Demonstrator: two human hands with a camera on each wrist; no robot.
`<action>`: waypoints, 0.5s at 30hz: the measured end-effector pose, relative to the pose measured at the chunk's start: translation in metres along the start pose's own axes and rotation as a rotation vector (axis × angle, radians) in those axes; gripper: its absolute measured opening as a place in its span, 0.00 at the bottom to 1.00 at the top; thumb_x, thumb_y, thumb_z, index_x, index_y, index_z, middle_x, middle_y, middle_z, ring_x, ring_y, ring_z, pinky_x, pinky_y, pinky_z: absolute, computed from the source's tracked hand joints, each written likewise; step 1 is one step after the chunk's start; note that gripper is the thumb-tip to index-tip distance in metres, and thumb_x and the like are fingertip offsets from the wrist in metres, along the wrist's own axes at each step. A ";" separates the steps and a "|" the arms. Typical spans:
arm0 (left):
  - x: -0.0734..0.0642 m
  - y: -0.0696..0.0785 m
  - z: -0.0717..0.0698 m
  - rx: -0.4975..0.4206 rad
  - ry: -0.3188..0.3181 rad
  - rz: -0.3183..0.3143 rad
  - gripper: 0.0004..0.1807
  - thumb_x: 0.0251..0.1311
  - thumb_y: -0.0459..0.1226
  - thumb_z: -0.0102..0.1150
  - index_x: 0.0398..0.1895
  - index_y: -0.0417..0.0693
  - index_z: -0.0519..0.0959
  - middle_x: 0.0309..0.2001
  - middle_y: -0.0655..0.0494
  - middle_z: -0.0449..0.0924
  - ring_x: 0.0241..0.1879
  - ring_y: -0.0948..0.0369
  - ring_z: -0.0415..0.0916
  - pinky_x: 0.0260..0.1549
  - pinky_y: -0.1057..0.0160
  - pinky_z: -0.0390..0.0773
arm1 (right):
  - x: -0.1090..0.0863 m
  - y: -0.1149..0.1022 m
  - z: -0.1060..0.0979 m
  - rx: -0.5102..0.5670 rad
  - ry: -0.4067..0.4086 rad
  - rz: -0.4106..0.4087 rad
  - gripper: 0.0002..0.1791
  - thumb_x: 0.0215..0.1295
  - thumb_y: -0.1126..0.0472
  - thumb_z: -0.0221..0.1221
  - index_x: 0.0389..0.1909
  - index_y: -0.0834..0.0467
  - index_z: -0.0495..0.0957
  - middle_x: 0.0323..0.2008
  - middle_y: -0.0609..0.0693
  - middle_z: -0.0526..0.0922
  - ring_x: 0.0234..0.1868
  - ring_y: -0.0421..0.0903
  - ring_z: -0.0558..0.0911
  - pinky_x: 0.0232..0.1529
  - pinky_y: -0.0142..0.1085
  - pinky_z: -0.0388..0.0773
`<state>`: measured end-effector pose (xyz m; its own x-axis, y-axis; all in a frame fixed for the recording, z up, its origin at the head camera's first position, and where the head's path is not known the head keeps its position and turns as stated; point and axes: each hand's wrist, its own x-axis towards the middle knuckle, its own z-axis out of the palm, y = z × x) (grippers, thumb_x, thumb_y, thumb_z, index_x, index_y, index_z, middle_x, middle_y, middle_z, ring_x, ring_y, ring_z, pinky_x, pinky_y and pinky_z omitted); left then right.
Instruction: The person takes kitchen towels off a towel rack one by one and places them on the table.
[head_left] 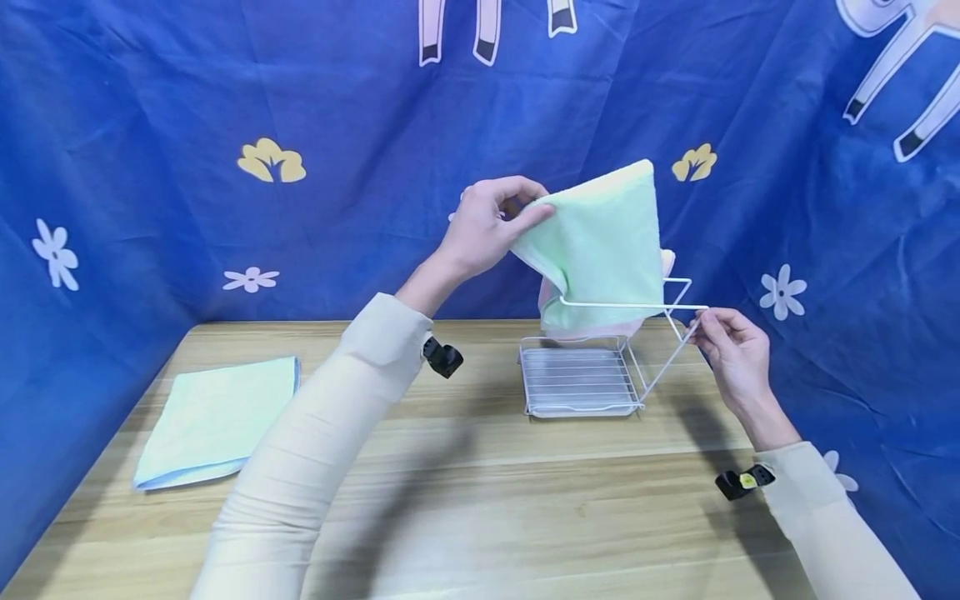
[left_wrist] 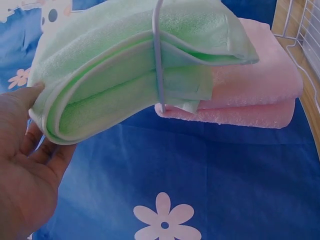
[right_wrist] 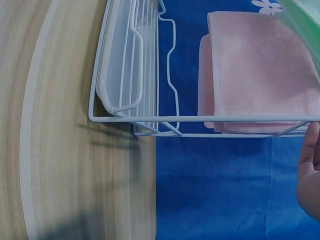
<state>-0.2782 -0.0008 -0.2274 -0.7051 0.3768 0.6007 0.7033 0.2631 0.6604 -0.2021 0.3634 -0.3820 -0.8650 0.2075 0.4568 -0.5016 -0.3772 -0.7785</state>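
Head view: a folded green towel (head_left: 611, 242) stands above and behind the front bar (head_left: 630, 306) of a white wire rack (head_left: 675, 357), its lower end showing beneath that bar. The left hand (head_left: 498, 221) pinches the towel's left edge, thumb in front and fingers behind; the right hand (head_left: 735, 354) pinches the rack's upper front corner between thumb and fingertips. A pink towel (right_wrist: 265, 70) hangs behind the green one; what bears it is covered. Below lies a shallow tray (head_left: 579, 411), and to the left a folded cloth (head_left: 221, 417) rests on the counter (head_left: 480, 517).

Note on technique: the work appears to be draping the green towel over the front bar. The left hand would do best to keep the layers together, since the left wrist view shows them parting in a loop, and to draw the upper part forward until both sides balance. The right hand's steady pinch should keep the light frame from tipping; dragging the towel sideways could disturb the pink one.
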 end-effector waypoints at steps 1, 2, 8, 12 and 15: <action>0.000 0.000 -0.001 0.000 0.004 0.001 0.10 0.73 0.42 0.65 0.48 0.46 0.88 0.42 0.50 0.90 0.31 0.61 0.83 0.29 0.68 0.77 | 0.000 0.000 0.000 -0.002 -0.002 -0.002 0.09 0.74 0.74 0.58 0.38 0.64 0.86 0.34 0.52 0.91 0.32 0.43 0.89 0.36 0.32 0.86; 0.001 0.001 -0.002 -0.005 0.008 0.003 0.10 0.73 0.41 0.65 0.48 0.46 0.88 0.42 0.50 0.90 0.31 0.60 0.83 0.30 0.68 0.78 | 0.000 0.001 0.000 -0.002 -0.004 -0.003 0.09 0.74 0.74 0.58 0.38 0.64 0.86 0.34 0.53 0.91 0.32 0.43 0.89 0.36 0.32 0.86; 0.003 0.003 -0.007 -0.024 0.032 0.018 0.10 0.72 0.40 0.66 0.48 0.44 0.88 0.42 0.49 0.90 0.31 0.60 0.82 0.32 0.67 0.79 | 0.002 0.001 -0.001 0.004 -0.010 -0.011 0.08 0.74 0.74 0.58 0.38 0.65 0.86 0.33 0.54 0.91 0.32 0.44 0.89 0.36 0.32 0.87; 0.003 0.003 -0.010 -0.025 0.053 0.012 0.11 0.71 0.40 0.67 0.48 0.44 0.88 0.42 0.49 0.90 0.31 0.61 0.82 0.33 0.67 0.79 | 0.002 0.001 -0.001 0.001 -0.010 -0.011 0.08 0.74 0.74 0.58 0.38 0.65 0.86 0.33 0.54 0.91 0.32 0.43 0.89 0.35 0.32 0.87; 0.001 0.003 -0.012 -0.021 0.071 0.000 0.11 0.71 0.41 0.68 0.47 0.44 0.88 0.42 0.49 0.89 0.30 0.63 0.81 0.32 0.68 0.78 | 0.001 0.001 -0.001 0.002 -0.014 -0.009 0.08 0.74 0.74 0.58 0.38 0.65 0.86 0.34 0.53 0.91 0.31 0.44 0.90 0.36 0.32 0.87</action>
<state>-0.2781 -0.0103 -0.2190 -0.7101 0.3130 0.6307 0.7019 0.2444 0.6690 -0.2039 0.3642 -0.3828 -0.8601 0.1987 0.4698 -0.5095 -0.3775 -0.7733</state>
